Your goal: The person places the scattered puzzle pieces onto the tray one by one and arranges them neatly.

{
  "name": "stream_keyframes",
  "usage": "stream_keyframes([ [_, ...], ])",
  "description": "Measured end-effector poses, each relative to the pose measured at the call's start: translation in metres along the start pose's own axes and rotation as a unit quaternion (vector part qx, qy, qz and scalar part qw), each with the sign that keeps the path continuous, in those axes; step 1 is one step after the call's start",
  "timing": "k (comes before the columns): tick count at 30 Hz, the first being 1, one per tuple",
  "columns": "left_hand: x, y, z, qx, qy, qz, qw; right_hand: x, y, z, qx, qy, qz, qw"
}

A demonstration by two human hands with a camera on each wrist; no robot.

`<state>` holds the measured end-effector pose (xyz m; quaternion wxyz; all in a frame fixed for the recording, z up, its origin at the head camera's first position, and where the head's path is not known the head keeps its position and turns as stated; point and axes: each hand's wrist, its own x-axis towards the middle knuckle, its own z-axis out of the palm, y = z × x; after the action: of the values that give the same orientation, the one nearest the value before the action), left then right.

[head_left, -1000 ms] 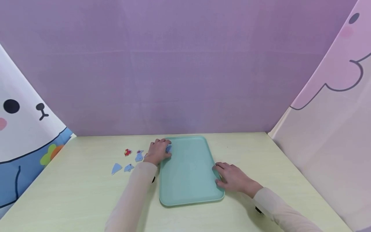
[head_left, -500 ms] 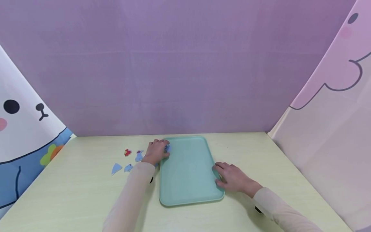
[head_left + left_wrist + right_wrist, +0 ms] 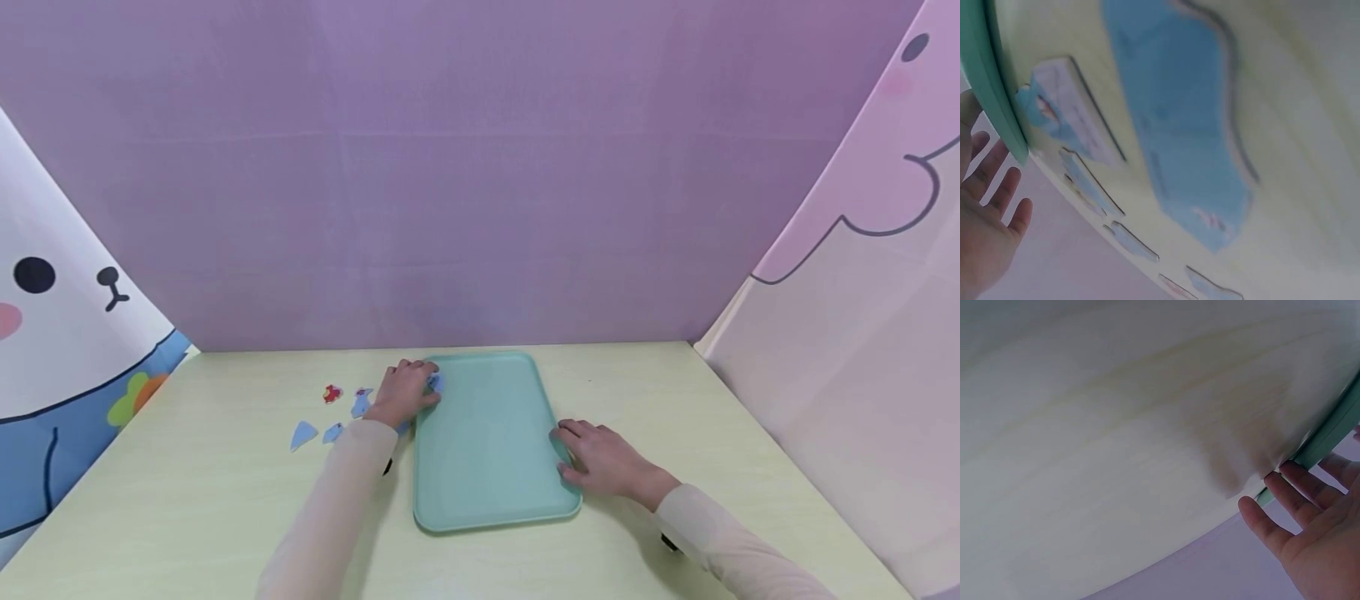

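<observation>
A pale green tray [image 3: 487,467] lies on the table, its long sides running away from me. My left hand [image 3: 401,393] is at its far left edge, fingers and thumb spread around a small blue piece [image 3: 436,382] that looks like part of a jigsaw. In the left wrist view, the left hand's fingers [image 3: 1007,187] look extended beside the tray rim [image 3: 994,94]. My right hand [image 3: 607,461] touches the tray's right edge with fingers and thumb apart. Fingertips [image 3: 1272,478] meet the green rim [image 3: 1329,434] in the right wrist view.
Left of the tray lie a red piece [image 3: 332,393], a blue triangular piece [image 3: 303,435] and more blue pieces [image 3: 362,405]; my left arm partly hides some. A large blue piece [image 3: 1179,112] fills the left wrist view. A purple cloth [image 3: 480,183] hangs behind the table.
My left hand has drawn slightly left, baring a little more of a blue piece beneath its wrist. The right hand and the tray have stayed put.
</observation>
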<state>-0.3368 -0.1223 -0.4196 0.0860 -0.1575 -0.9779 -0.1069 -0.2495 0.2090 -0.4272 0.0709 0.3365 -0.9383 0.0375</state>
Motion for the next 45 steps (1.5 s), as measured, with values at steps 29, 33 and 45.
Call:
stream_keyframes([
  [29,-0.049,-0.025,-0.028,-0.002,-0.008,0.097,0.9952,-0.001,0.003,0.003,-0.001,0.001,0.003,1.0000],
  [33,-0.059,-0.030,-0.032,-0.018,-0.020,0.110,0.9935,0.000,0.004,0.004,-0.001,0.000,0.002,1.0000],
  [45,-0.075,-0.041,-0.033,-0.041,-0.065,0.135,0.9879,0.000,0.003,0.004,-0.001,0.002,0.001,1.0000],
])
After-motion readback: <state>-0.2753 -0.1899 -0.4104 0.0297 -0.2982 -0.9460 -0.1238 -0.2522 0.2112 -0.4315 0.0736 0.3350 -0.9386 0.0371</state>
